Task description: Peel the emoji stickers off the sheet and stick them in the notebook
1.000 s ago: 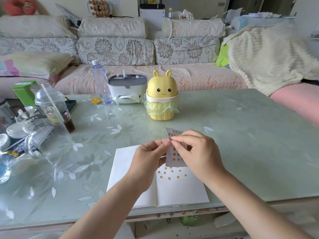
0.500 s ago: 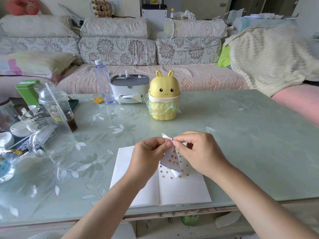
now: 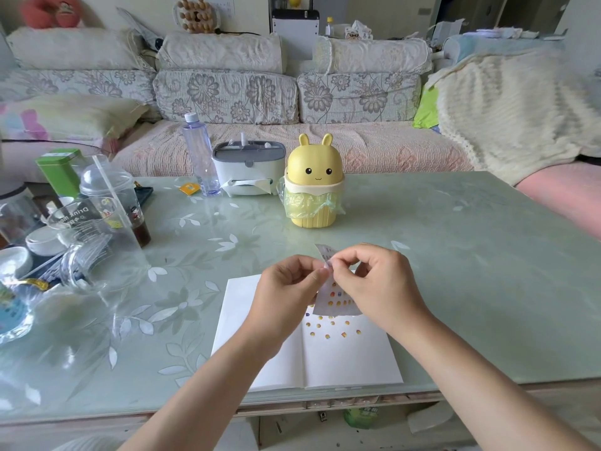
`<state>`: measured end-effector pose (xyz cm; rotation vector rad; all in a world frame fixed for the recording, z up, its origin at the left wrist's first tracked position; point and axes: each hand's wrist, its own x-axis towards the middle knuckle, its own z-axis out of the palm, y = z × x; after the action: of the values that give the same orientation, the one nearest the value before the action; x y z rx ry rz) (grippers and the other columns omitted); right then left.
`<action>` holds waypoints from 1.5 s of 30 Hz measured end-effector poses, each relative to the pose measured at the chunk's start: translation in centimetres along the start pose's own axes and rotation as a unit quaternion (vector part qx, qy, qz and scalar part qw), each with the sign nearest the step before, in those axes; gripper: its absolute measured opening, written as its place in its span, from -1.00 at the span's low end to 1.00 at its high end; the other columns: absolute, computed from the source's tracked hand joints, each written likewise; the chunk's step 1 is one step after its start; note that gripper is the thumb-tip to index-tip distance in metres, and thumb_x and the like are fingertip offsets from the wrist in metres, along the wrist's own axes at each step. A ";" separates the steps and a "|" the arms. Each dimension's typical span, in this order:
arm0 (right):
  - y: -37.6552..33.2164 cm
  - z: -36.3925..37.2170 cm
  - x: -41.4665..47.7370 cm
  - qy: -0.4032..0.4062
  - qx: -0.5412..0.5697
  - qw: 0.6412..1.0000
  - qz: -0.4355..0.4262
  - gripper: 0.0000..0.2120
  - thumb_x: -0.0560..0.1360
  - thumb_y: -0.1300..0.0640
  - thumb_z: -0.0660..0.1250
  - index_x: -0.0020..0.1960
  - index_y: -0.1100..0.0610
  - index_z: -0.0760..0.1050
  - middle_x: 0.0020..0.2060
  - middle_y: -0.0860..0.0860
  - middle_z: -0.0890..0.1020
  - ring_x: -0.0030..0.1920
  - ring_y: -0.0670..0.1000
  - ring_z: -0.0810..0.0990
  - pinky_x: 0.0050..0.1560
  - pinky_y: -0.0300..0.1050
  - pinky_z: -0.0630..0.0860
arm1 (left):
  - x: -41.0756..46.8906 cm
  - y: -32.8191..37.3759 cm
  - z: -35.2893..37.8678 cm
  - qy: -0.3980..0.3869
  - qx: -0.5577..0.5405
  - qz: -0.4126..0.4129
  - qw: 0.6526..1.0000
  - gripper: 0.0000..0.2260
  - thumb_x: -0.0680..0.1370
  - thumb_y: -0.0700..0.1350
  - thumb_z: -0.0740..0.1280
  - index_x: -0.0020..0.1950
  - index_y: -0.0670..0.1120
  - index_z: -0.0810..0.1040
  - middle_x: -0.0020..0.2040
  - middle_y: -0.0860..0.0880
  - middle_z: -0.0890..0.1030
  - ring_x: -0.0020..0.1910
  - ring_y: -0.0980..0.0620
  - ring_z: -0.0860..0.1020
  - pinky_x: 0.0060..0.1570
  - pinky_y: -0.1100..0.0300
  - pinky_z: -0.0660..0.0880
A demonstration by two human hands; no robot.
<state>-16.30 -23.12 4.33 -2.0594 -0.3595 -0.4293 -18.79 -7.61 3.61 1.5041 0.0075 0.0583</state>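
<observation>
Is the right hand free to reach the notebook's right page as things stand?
Probably yes: the right hand pinches the sticker sheet above the notebook, whose right page lies mostly bare below; only the sheet, shared with the left hand, overhangs it.

Two hands, the left hand (image 3: 286, 289) and the right hand (image 3: 382, 288), are pinching one sticker sheet (image 3: 335, 303) at lower centre. One open notebook (image 3: 351, 362) is lying beneath, and roughly ten small stickers (image 3: 344, 335) are showing on its right page; the exact count is unclear. Farther up, one yellow bunny-eared bin (image 3: 313, 177), one clear water bottle (image 3: 200, 151), one tissue box (image 3: 247, 161) and one green tin (image 3: 60, 169) are standing.
</observation>
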 end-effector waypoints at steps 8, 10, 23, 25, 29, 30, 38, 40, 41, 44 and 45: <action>0.7 -1.4 0.6 0.020 -0.007 0.998 0.067 -0.89 0.45 0.08 0.46 -0.24 -0.05 0.70 -0.45 -0.23 0.60 -0.49 -0.16 0.44 -0.37 -0.29 0.40 | 0.8 -0.6 -0.9 0.125 0.018 -0.045 0.991 -0.83 0.55 -0.18 0.38 -0.24 -0.03 0.61 -0.27 0.00 0.62 -0.23 -0.01 0.57 -0.05 0.02 0.59; 2.3 -2.3 0.2 0.015 -0.193 0.980 -0.040 -0.91 0.39 0.07 0.47 -0.29 -0.06 0.64 -0.40 -0.20 0.59 -0.46 -0.15 0.44 -0.39 -0.24 0.36 | 1.2 -0.7 -1.5 0.155 0.000 -0.054 0.986 -0.82 0.56 -0.21 0.36 -0.24 -0.05 0.59 -0.27 0.00 0.62 -0.21 -0.04 0.61 0.00 -0.11 0.62; 7.4 -3.1 -3.0 -0.210 -0.449 0.837 -0.232 -0.69 0.29 0.15 0.55 -0.49 0.10 0.46 -0.47 -0.05 0.40 -0.55 0.10 0.43 -0.50 -0.26 0.15 | 1.4 -0.9 -0.2 0.135 0.029 -0.038 0.990 -0.87 0.58 -0.18 0.36 -0.18 -0.08 0.60 -0.22 -0.02 0.66 -0.17 -0.01 0.65 -0.04 0.00 0.62; 7.5 -3.5 -3.0 -0.221 -0.434 0.841 -0.234 -0.69 0.34 0.11 0.53 -0.48 0.11 0.48 -0.46 -0.06 0.42 -0.54 0.10 0.43 -0.53 -0.24 0.24 | 1.4 -1.1 -0.1 0.133 0.031 -0.042 0.990 -0.86 0.58 -0.18 0.36 -0.18 -0.07 0.60 -0.20 -0.03 0.67 -0.13 -0.06 0.67 0.03 -0.06 0.62; 6.8 -3.7 -2.9 -0.222 -0.401 0.873 -0.165 -0.71 0.40 -0.08 0.24 -0.38 0.09 0.46 -0.38 -0.06 0.42 -0.40 0.05 0.40 -0.40 -0.18 0.28 | 1.4 -1.2 0.1 0.127 0.019 -0.050 0.990 -0.85 0.59 -0.18 0.35 -0.18 -0.07 0.59 -0.18 -0.05 0.67 -0.06 -0.17 0.69 0.09 -0.17 0.62; 6.6 -3.7 -2.8 -0.207 -0.377 0.893 -0.137 -0.67 0.40 -0.13 0.15 -0.36 0.09 0.46 -0.36 -0.06 0.44 -0.37 0.02 0.39 -0.37 -0.17 0.29 | 1.4 -1.2 0.2 0.126 0.016 -0.050 0.991 -0.85 0.60 -0.18 0.34 -0.17 -0.07 0.59 -0.18 -0.04 0.67 -0.10 -0.12 0.68 0.08 -0.16 0.62; 3.2 -2.5 -0.8 0.014 -0.094 0.994 -0.059 -0.87 0.51 0.10 0.46 0.02 -0.07 0.71 -0.24 -0.21 0.60 -0.33 -0.10 0.52 -0.28 -0.21 0.48 | 0.7 -1.8 1.1 0.049 -0.042 -0.086 0.994 -0.91 0.59 -0.25 0.37 0.03 -0.14 0.67 -0.06 -0.11 0.72 -0.10 -0.04 0.66 0.05 -0.08 0.61; 2.7 -1.6 -0.6 0.026 -0.100 0.993 -0.063 -0.92 0.51 0.08 0.47 -0.03 -0.07 0.71 -0.27 -0.21 0.58 -0.30 -0.13 0.53 -0.29 -0.17 0.48 | 0.4 -1.5 1.4 0.009 -0.081 -0.096 0.992 -0.86 0.61 -0.28 0.33 0.08 -0.19 0.67 -0.01 -0.18 0.71 -0.11 -0.05 0.67 -0.08 -0.03 0.65; 2.5 -1.3 -0.6 0.031 -0.110 0.991 -0.066 -0.94 0.50 0.06 0.47 -0.06 -0.07 0.71 -0.27 -0.20 0.58 -0.29 -0.14 0.53 -0.31 -0.17 0.48 | 0.3 -1.4 1.4 -0.013 -0.099 -0.097 0.990 -0.83 0.62 -0.30 0.30 0.10 -0.21 0.67 -0.01 -0.19 0.71 -0.12 -0.04 0.67 -0.13 0.02 0.64; 1.9 -0.7 -0.5 0.038 -0.133 0.988 -0.069 -0.97 0.47 0.00 0.48 -0.13 -0.11 0.70 -0.26 -0.19 0.61 -0.26 -0.13 0.56 -0.32 -0.17 0.49 | 0.2 -1.3 1.3 -0.048 -0.152 -0.104 0.982 -0.77 0.63 -0.32 0.23 0.13 -0.22 0.68 0.01 -0.21 0.69 -0.04 -0.07 0.63 0.02 -0.05 0.61; 1.7 -0.6 -0.6 0.041 -0.137 0.987 -0.075 -0.97 0.47 0.01 0.49 -0.14 -0.11 0.70 -0.25 -0.19 0.62 -0.25 -0.13 0.57 -0.32 -0.16 0.51 | 0.2 -1.3 1.2 -0.049 -0.166 -0.109 0.979 -0.77 0.63 -0.30 0.23 0.14 -0.24 0.67 0.02 -0.23 0.66 -0.01 -0.10 0.61 0.08 -0.07 0.58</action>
<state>-16.16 -24.52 3.03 -2.2804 -0.4274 -0.6851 -18.47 -8.92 2.43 1.1639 0.0787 -0.1838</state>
